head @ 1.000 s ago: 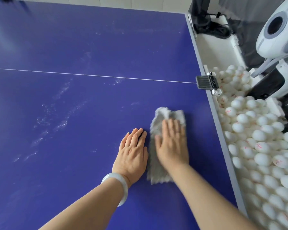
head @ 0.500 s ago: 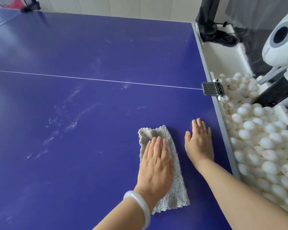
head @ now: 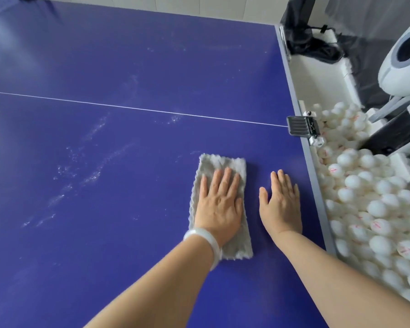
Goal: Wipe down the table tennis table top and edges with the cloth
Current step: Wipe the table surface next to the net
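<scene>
Wiping the top is the step in hand, as I judge it from my remote seat. Pale dusty smears [head: 92, 171] streak the blue table tennis table top [head: 128, 67] at the left, not yet wiped away. Moving right, the grey cloth [head: 213, 164] lies flat on the top as a folded oblong, near the right side. The left hand [head: 219, 209], with a pale bangle [head: 204, 237] on its wrist, presses down on the cloth with straight, slightly spread fingers [head: 225, 181]. It grips nothing. The cloth's far end shows beyond the fingertips and its near end beside the wrist. Just beside it, the right hand [head: 282, 204] lies flat on the bare table, fingers straight and close together, touching no cloth. Further right runs the grey table edge [head: 315, 181], then a trough of white balls [head: 365, 197]. The next move, I judge, calls for sliding the cloth leftward across the smears under steady palm pressure, with the edge still to be done.
</scene>
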Action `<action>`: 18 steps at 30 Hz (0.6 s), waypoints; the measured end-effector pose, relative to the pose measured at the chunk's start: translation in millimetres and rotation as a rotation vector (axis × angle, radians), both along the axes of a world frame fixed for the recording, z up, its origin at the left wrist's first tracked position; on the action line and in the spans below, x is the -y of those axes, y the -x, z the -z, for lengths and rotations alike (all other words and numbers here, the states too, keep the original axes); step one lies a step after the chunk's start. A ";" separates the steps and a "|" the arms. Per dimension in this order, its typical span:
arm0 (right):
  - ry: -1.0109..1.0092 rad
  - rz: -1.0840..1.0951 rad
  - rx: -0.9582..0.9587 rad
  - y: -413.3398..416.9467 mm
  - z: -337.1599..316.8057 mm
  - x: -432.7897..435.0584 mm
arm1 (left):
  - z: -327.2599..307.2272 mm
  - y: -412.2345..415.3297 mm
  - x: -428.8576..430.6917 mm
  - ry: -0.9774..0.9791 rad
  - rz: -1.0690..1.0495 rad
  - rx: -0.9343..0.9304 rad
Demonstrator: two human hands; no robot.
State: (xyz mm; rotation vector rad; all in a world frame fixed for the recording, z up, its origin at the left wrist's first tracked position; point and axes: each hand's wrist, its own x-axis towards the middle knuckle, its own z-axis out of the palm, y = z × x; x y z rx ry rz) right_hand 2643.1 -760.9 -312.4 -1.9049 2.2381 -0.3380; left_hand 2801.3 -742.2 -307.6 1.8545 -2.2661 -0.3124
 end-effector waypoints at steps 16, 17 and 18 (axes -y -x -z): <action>0.000 0.022 0.000 -1.1 -0.8 -0.1 | 0.3 -48.7 4.1 0.051 -0.184 -0.033; -0.006 0.021 0.001 -1.0 -1.0 -0.6 | 0.7 -30.6 -16.0 0.067 -0.131 -0.052; -0.011 0.019 0.004 -0.6 -1.2 -1.2 | 1.7 -11.9 -39.3 0.076 -0.033 -0.061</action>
